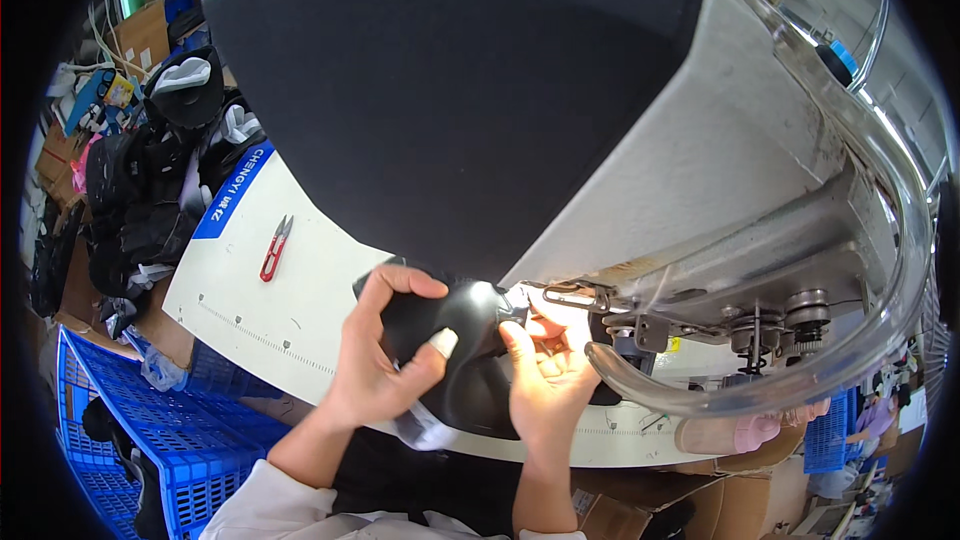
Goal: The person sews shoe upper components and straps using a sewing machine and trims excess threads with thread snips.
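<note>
A black, rounded, cap-like piece (pixel 465 340) with a smooth sheen lies on the white table (pixel 240 305) under the head of a sewing machine (pixel 700 160). My left hand (pixel 390 350) grips its left side, thumb on top and fingers curled over the far edge. On its right edge, close to the machine's needle area, my right hand (pixel 550 360) pinches the material between thumb and fingers. Bright light falls on that spot, and the needle itself cannot be made out. Something white hangs below the piece at the table's near edge.
Red-handled thread snips (pixel 277 248) lie on the table's left part. Blue plastic crates (pixel 215 480) stand lower left, below a pile of black items (pixel 140 210). A clear curved tube (pixel 905 290) arches at right, above a pink-capped bottle (pixel 750 435). Another person (pixel 878 417) is far right.
</note>
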`<action>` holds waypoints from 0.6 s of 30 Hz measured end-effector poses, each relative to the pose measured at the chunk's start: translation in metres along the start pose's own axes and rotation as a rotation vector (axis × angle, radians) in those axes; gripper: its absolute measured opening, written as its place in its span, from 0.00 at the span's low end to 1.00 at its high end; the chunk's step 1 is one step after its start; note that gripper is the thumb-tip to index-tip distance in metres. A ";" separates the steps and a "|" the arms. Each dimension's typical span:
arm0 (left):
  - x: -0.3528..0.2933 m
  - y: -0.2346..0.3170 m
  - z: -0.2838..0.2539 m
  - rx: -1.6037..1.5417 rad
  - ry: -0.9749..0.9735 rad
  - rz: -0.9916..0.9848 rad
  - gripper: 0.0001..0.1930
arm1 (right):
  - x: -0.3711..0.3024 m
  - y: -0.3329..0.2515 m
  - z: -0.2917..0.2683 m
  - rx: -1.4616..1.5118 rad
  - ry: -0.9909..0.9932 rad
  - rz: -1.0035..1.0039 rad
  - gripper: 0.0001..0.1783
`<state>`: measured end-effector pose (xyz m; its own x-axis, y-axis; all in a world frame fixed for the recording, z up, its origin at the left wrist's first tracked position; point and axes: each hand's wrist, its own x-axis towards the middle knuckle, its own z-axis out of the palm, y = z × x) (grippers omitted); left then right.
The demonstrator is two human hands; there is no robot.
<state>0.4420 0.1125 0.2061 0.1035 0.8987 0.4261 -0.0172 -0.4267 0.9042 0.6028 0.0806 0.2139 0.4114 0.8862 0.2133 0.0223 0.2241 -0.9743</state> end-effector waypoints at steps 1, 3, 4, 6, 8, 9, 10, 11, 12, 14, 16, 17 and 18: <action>0.006 -0.009 -0.008 -0.017 -0.032 0.012 0.19 | -0.003 -0.005 0.007 -0.018 0.021 0.011 0.17; 0.019 0.000 -0.016 -0.095 -0.070 -0.061 0.18 | -0.006 -0.005 0.016 0.018 0.030 0.001 0.17; 0.023 -0.005 -0.020 -0.033 -0.081 0.021 0.19 | -0.007 -0.004 0.018 0.031 0.031 -0.030 0.17; 0.036 0.011 -0.026 0.032 -0.151 -0.004 0.20 | -0.008 0.001 0.017 0.036 0.039 -0.064 0.17; 0.042 0.019 -0.033 0.120 -0.242 -0.005 0.22 | -0.010 0.005 0.017 -0.023 0.055 -0.097 0.16; 0.041 0.015 -0.035 0.120 -0.242 -0.005 0.22 | -0.011 0.005 0.019 -0.023 0.055 -0.097 0.16; 0.040 0.008 -0.036 0.059 -0.216 -0.010 0.23 | -0.011 0.005 0.020 -0.021 0.059 -0.106 0.17; 0.039 0.001 -0.035 0.000 -0.187 -0.016 0.23 | -0.012 0.005 0.021 -0.020 0.059 -0.115 0.17; 0.040 -0.004 -0.034 0.000 -0.185 -0.017 0.23 | -0.013 0.004 0.024 -0.020 0.057 -0.114 0.17; 0.050 -0.010 -0.030 -0.104 -0.077 0.051 0.22 | -0.015 0.002 0.031 0.040 0.092 -0.042 0.19; 0.064 0.002 -0.039 -0.022 -0.182 0.032 0.20 | -0.015 0.003 0.031 0.038 0.087 -0.059 0.19; 0.071 0.007 -0.043 0.060 -0.286 0.012 0.19 | -0.015 0.003 0.032 0.036 0.083 -0.074 0.20; 0.076 0.005 -0.045 0.061 -0.287 0.013 0.19 | -0.016 0.004 0.033 0.037 0.084 -0.075 0.20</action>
<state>0.4047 0.1835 0.2445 0.3813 0.8315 0.4041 0.0383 -0.4510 0.8917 0.5665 0.0809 0.2096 0.4852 0.8294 0.2769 0.0229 0.3045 -0.9522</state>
